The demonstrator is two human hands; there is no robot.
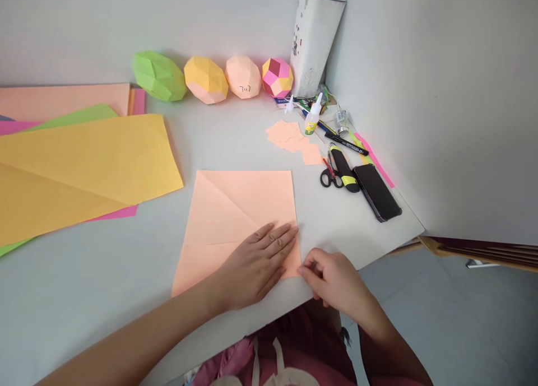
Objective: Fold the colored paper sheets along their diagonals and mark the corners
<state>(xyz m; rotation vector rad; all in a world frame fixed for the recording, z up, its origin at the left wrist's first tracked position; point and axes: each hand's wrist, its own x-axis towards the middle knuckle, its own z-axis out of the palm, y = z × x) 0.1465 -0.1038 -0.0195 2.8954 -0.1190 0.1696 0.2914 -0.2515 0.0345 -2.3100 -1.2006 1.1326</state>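
Note:
A sheet of peach paper (235,207) with a diagonal crease and a shorter crossing crease lies on the white table in front of me. My left hand (263,260) rests flat on its lower right part, palm down, fingers stretched toward the right edge. At the sheet's lower right corner, my right hand (325,277) has its fingers curled, with thumb and forefinger pinched at the paper's edge. The other fingertips of that hand are partly hidden beneath it.
Large coloured sheets, topped by a yellow sheet (84,173), lie at left. Faceted paper shapes, including a green one (158,76), line the wall. Peach scraps (288,135), a glue bottle (313,117), scissors (331,177), a cutter (344,168) and a phone (378,191) are at right.

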